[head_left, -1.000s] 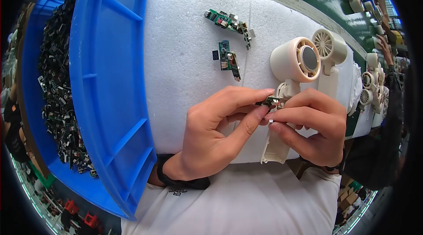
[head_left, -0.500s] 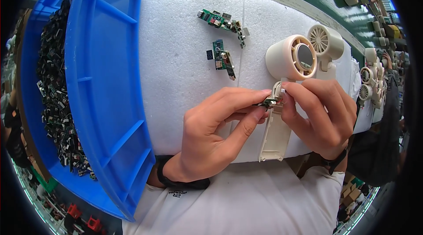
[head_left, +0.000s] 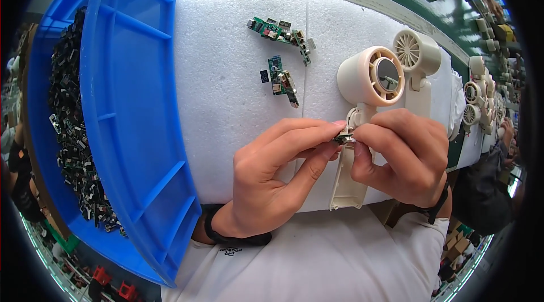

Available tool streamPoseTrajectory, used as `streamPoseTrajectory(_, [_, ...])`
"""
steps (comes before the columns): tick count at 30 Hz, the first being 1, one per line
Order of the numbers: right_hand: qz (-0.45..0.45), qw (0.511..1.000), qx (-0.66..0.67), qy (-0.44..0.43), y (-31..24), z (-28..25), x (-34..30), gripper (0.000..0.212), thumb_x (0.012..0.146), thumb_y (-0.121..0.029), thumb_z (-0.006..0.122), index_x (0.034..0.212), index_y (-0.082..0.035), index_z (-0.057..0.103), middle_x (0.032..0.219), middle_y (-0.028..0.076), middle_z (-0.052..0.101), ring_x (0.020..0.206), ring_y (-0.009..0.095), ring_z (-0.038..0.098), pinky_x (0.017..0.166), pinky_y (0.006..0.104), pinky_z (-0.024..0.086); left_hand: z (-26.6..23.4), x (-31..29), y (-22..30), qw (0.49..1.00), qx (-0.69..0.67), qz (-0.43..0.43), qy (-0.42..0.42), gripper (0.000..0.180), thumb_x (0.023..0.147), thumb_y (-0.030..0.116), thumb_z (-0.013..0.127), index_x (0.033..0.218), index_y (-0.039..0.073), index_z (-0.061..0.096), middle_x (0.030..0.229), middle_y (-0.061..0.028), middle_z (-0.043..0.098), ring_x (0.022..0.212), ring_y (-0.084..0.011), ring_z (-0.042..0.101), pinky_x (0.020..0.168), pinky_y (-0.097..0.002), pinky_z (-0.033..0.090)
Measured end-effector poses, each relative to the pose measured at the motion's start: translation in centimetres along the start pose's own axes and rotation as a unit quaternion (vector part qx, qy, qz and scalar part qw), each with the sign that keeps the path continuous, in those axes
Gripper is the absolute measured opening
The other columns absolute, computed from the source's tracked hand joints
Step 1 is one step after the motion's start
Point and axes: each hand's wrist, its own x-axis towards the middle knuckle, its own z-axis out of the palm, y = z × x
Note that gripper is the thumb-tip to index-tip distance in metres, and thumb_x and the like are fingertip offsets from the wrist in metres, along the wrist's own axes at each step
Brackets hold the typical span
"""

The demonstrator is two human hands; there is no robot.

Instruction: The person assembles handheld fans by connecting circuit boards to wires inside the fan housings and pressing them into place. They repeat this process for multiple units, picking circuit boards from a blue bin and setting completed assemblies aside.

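Observation:
My left hand (head_left: 277,174) pinches a small green circuit board (head_left: 342,139) between thumb and fingertips. Against the board's right side, my right hand (head_left: 405,152) has thumb and forefinger closed on a small white wire plug, now mostly hidden by the fingertips. Just beneath both hands lies a cream handheld fan (head_left: 354,81), its round head beyond the fingers and its opened, hollow handle (head_left: 348,186) pointing toward me. Whether the plug sits in the board's socket cannot be made out.
Two circuit board assemblies (head_left: 277,33) (head_left: 281,81) lie on the white foam sheet (head_left: 221,75). A second cream fan (head_left: 417,52) stands beyond the first. To the left, a blue bin (head_left: 133,103) holds piled circuit boards (head_left: 76,143). More fans (head_left: 476,95) are at the far right.
My right fingers have come down and left with the plug, from above the board to its side. My left hand stays nearly in place with the board.

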Motion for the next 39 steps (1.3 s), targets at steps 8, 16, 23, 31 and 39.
streamPoseTrajectory(8, [0.008,0.999,0.042,0.016,0.6,-0.3,0.0,0.029,0.065,0.002,0.08,0.093,-0.002,0.073,0.081,0.005,0.063,0.064,0.02,0.065,0.053,0.0292,0.053,0.1,0.1,-0.1,1.0,-0.003,0.013,0.001,0.031,0.094,-0.017,0.058,0.123,-0.009,0.065,0.124,-0.0227,0.062,0.108,-0.0248,0.069,0.092,-0.0343,0.062])
streamPoseTrajectory(16, [0.014,0.996,0.086,0.011,1.0,0.1,-0.1,0.03,0.066,0.003,0.08,0.095,-0.003,0.075,0.081,0.006,0.064,0.064,0.019,0.064,0.052,0.0286,0.052,0.2,-0.1,-0.1,1.0,0.02,0.024,0.007,0.033,0.092,-0.018,0.059,0.123,-0.008,0.065,0.123,-0.0228,0.063,0.107,-0.0252,0.069,0.092,-0.0345,0.062])
streamPoseTrajectory(23, [0.042,0.991,0.129,0.018,0.6,0.8,-0.1,0.027,0.069,0.004,0.078,0.095,-0.004,0.077,0.079,0.003,0.063,0.058,0.009,0.058,0.047,0.0232,0.045,0.2,-0.3,-0.1,0.983,0.153,0.096,0.024,0.034,0.088,-0.018,0.066,0.12,-0.008,0.068,0.116,-0.0226,0.067,0.098,-0.0256,0.072,0.084,-0.0323,0.063])
streamPoseTrajectory(31, [0.155,0.966,0.193,0.077,-2.0,1.6,-0.2,0.019,0.073,0.005,0.077,0.092,0.001,0.075,0.076,0.003,0.059,0.053,0.003,0.047,0.044,0.0191,0.034,1.6,-0.4,0.2,0.914,0.336,0.201,0.106,0.042,0.078,-0.017,0.076,0.118,-0.005,0.072,0.107,-0.0215,0.07,0.087,-0.0255,0.073,0.073,-0.0279,0.06])
streamPoseTrajectory(39, [0.145,0.978,0.128,0.077,-2.6,1.2,0.3,0.02,0.073,0.006,0.08,0.093,0.002,0.076,0.076,0.005,0.062,0.055,0.007,0.053,0.047,0.0201,0.039,1.7,-0.1,-0.5,0.873,0.385,0.267,0.139,0.037,0.079,-0.012,0.075,0.115,-0.005,0.073,0.107,-0.0195,0.071,0.088,-0.026,0.074,0.075,-0.0307,0.064])
